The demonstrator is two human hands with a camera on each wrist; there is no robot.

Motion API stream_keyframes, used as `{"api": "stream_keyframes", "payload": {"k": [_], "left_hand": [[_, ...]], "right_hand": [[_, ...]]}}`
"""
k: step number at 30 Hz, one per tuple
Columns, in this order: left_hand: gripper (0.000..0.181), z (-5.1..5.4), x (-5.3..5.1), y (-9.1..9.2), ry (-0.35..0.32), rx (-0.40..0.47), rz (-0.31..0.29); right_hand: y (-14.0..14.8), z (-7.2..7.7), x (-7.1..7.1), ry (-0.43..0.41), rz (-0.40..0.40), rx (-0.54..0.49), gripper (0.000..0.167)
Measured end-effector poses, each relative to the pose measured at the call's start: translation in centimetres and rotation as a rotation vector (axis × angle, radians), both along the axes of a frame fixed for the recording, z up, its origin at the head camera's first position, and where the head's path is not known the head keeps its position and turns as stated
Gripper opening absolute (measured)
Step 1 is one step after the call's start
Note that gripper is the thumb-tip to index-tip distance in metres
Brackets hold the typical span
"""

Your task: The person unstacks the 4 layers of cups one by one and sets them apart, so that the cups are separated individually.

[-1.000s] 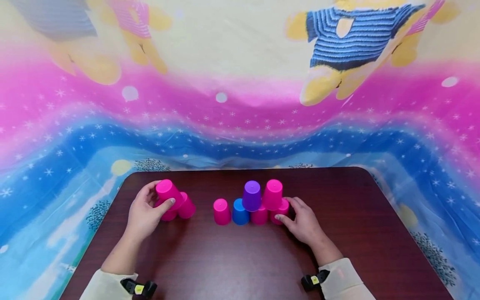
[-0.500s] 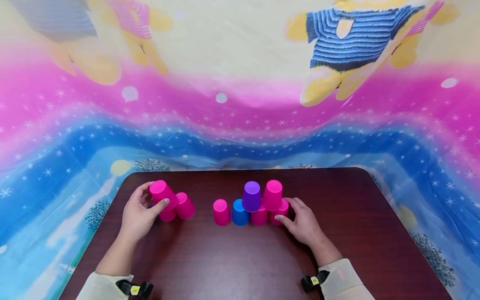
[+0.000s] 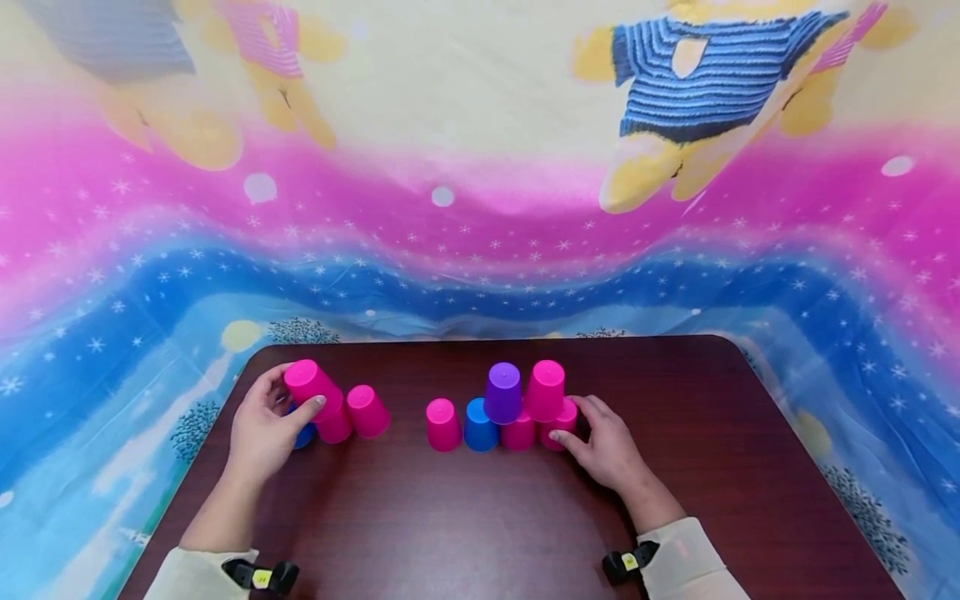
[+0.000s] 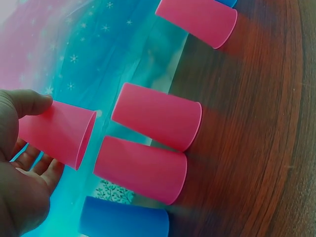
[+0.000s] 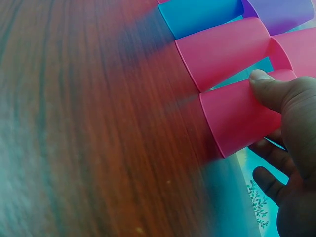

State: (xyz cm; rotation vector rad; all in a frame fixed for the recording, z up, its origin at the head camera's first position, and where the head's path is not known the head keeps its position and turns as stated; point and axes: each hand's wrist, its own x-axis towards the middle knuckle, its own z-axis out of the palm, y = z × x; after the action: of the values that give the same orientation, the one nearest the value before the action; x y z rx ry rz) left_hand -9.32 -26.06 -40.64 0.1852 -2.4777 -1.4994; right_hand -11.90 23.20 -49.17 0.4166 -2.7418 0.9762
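Note:
My left hand (image 3: 258,433) holds an upside-down pink cup (image 3: 309,383) between thumb and fingers. In the left wrist view, a gap separates its rim from the pink cup (image 4: 140,170) and blue cup (image 4: 123,217) standing below. Another pink cup (image 3: 368,412) stands just right of these. On the right side, my right hand (image 3: 609,446) grips the end pink cup (image 5: 237,116) of a bottom row. That row also has a pink cup (image 3: 518,432) and a blue cup (image 3: 481,424). A purple cup (image 3: 503,392) and a pink cup (image 3: 546,390) sit on top of it.
A lone pink cup (image 3: 444,425) stands left of the stacked cups, close to the blue one. The dark wooden table (image 3: 465,517) has a far edge against a printed cloth backdrop (image 3: 465,250).
My left hand has moved left with the held pink cup, uncovering more of the pink cup below and part of a blue one. My right hand and its cups look unchanged.

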Motion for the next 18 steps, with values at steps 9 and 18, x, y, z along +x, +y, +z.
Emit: {"api": "stream_keyframes", "payload": {"k": [9, 18], "left_hand": [[0.081, 0.0, 0.4, -1.0, -0.047, -0.004, 0.053], [0.082, 0.0, 0.8, -2.0, -0.049, 0.003, 0.073]], "right_hand": [[0.1, 0.1, 0.0, 0.004, 0.005, 0.0, 0.063], [0.1, 0.1, 0.1, 0.002, 0.003, 0.004, 0.063]]}}
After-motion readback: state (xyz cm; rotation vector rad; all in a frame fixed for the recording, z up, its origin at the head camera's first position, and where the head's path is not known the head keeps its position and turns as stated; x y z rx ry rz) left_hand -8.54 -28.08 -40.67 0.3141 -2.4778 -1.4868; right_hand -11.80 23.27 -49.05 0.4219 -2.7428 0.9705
